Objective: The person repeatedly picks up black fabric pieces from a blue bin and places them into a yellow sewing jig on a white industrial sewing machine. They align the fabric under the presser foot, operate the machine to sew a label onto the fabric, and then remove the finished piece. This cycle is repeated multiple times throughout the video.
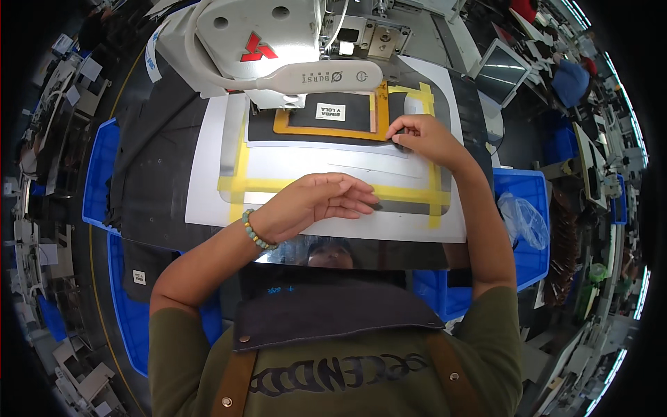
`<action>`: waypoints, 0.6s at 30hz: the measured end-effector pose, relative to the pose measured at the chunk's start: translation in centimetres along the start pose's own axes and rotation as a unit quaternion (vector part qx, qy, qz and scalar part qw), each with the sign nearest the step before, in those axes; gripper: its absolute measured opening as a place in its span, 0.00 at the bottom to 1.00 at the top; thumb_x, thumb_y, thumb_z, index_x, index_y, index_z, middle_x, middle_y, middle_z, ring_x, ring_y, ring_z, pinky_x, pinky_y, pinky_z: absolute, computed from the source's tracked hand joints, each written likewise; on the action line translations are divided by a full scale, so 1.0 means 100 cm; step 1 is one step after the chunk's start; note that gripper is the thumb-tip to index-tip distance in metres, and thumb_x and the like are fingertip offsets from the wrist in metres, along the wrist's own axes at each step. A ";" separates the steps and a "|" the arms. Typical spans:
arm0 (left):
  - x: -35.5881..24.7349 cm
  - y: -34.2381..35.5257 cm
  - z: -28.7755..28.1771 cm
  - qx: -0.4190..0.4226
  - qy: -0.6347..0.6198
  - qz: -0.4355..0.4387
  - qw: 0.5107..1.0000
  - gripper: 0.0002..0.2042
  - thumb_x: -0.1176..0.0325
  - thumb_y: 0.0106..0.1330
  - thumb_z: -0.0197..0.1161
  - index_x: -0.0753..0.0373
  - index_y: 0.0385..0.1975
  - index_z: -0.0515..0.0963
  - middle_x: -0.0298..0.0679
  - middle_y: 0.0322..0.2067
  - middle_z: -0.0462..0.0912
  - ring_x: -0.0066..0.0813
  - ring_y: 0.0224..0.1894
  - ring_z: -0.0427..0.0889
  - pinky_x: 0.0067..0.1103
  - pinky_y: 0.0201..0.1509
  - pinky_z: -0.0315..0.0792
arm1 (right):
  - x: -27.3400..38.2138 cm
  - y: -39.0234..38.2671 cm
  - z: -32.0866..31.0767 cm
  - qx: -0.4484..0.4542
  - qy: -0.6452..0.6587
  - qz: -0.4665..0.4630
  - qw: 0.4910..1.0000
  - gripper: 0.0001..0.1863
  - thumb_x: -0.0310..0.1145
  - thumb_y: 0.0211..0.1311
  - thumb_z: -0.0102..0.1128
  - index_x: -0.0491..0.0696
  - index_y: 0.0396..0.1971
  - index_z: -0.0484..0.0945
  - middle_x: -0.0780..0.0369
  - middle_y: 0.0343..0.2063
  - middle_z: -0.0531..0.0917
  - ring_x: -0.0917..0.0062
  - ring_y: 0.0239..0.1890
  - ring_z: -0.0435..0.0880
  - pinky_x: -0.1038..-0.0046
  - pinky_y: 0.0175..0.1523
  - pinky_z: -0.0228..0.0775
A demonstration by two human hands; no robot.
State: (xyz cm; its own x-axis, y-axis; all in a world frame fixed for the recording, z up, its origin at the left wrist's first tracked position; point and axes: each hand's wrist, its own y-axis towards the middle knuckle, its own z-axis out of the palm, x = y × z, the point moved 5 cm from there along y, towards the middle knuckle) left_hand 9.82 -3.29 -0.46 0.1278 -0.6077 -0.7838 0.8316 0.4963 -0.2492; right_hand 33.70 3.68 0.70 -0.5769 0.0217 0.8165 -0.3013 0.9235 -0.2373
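Note:
A black fabric panel [261, 128] lies beneath the sewing machine's head [240, 45]. Over it sits an orange rectangular frame [326, 132], and inside the frame's opening a small white label [331, 112] rests on the black fabric. My right hand [429, 141] is at the frame's lower right corner, thumb and forefinger pinched on the edge of the panel. My left hand [316, 201] hovers palm inward over the near part of the white work sheet [361, 228], fingers stretched out and holding nothing. A beaded bracelet circles the left wrist.
Yellow tape strips [292, 190] outline a rectangle on the sheet. A light-coloured lamp arm [319, 76] reaches across above the frame. Dark fabric [160, 153] drapes at the left. Blue bins [101, 170] stand on both sides, and a monitor [501, 71] stands at the back right.

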 end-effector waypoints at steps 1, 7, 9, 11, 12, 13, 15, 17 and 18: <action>0.002 0.005 0.004 0.002 -0.017 0.002 1.000 0.21 0.60 0.83 0.45 0.72 0.61 0.73 0.53 0.59 0.79 0.40 0.61 0.82 0.30 0.67 0.75 | -0.002 -0.003 -0.002 -0.003 0.023 0.013 1.000 0.08 0.30 0.65 0.61 0.45 0.39 0.86 0.72 0.24 0.78 0.89 0.28 0.71 0.83 0.35 0.62; 0.015 0.032 0.020 -0.017 -0.162 -0.002 0.987 0.23 0.58 0.83 0.44 0.73 0.65 0.66 0.56 0.61 0.76 0.46 0.63 0.78 0.33 0.70 0.72 | 0.017 -0.024 0.002 -0.018 0.122 -0.009 0.992 0.10 0.30 0.66 0.62 0.44 0.43 0.87 0.69 0.29 0.83 0.87 0.31 0.75 0.82 0.37 0.66; 0.009 0.035 0.025 -0.046 -0.244 -0.012 0.969 0.24 0.57 0.83 0.43 0.73 0.65 0.66 0.56 0.61 0.76 0.48 0.64 0.77 0.34 0.71 0.71 | 0.041 -0.043 0.010 0.005 0.168 -0.051 0.984 0.10 0.29 0.66 0.63 0.45 0.43 0.88 0.67 0.31 0.85 0.86 0.33 0.79 0.82 0.39 0.69; 0.004 0.036 0.018 -0.028 -0.272 0.053 0.960 0.20 0.60 0.81 0.50 0.70 0.60 0.70 0.50 0.56 0.80 0.40 0.60 0.81 0.32 0.67 0.75 | 0.070 -0.063 0.027 0.053 0.209 -0.109 0.970 0.10 0.27 0.66 0.63 0.45 0.44 0.88 0.64 0.33 0.87 0.85 0.36 0.83 0.81 0.40 0.71; 0.008 0.036 0.007 -0.037 -0.275 0.080 0.957 0.19 0.60 0.81 0.51 0.69 0.60 0.70 0.49 0.56 0.80 0.38 0.60 0.81 0.31 0.66 0.76 | 0.082 -0.071 0.040 0.111 0.167 -0.149 0.968 0.10 0.27 0.67 0.63 0.44 0.45 0.87 0.63 0.33 0.88 0.84 0.36 0.84 0.80 0.40 0.73; 0.011 0.032 -0.003 -0.046 -0.277 0.109 0.953 0.19 0.61 0.80 0.52 0.69 0.60 0.70 0.47 0.56 0.81 0.36 0.59 0.81 0.31 0.65 0.76 | 0.094 -0.076 0.049 0.169 0.124 -0.189 0.959 0.10 0.27 0.67 0.63 0.44 0.45 0.87 0.62 0.34 0.89 0.84 0.37 0.86 0.80 0.40 0.74; 0.006 0.004 -0.019 -0.195 -0.106 0.091 0.971 0.16 0.66 0.78 0.55 0.66 0.61 0.72 0.43 0.56 0.81 0.28 0.57 0.81 0.27 0.63 0.75 | 0.101 -0.081 0.052 0.244 0.102 -0.147 0.953 0.10 0.30 0.69 0.64 0.44 0.44 0.87 0.63 0.29 0.89 0.86 0.33 0.85 0.79 0.38 0.75; -0.006 -0.036 -0.026 -0.237 -0.036 0.139 0.961 0.24 0.71 0.72 0.57 0.69 0.67 0.67 0.43 0.58 0.80 0.27 0.57 0.80 0.25 0.64 0.72 | 0.096 -0.070 0.045 0.196 0.068 -0.144 0.968 0.09 0.31 0.69 0.64 0.44 0.44 0.87 0.64 0.27 0.88 0.86 0.31 0.84 0.79 0.37 0.74; -0.019 -0.060 -0.023 -0.299 0.004 0.146 0.943 0.26 0.72 0.71 0.57 0.68 0.69 0.66 0.42 0.58 0.79 0.27 0.57 0.80 0.25 0.64 0.72 | 0.082 -0.060 0.038 0.115 0.066 -0.102 0.986 0.09 0.31 0.69 0.63 0.43 0.42 0.87 0.64 0.29 0.89 0.85 0.32 0.84 0.79 0.37 0.73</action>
State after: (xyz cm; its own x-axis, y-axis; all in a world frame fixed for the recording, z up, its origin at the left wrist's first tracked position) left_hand 3.34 -3.73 1.25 0.2985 -0.3880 -0.8720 0.3083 0.9038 -0.2967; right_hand 27.90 -3.13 6.81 -0.3862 -0.0921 0.9178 -0.5747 0.8023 -0.1613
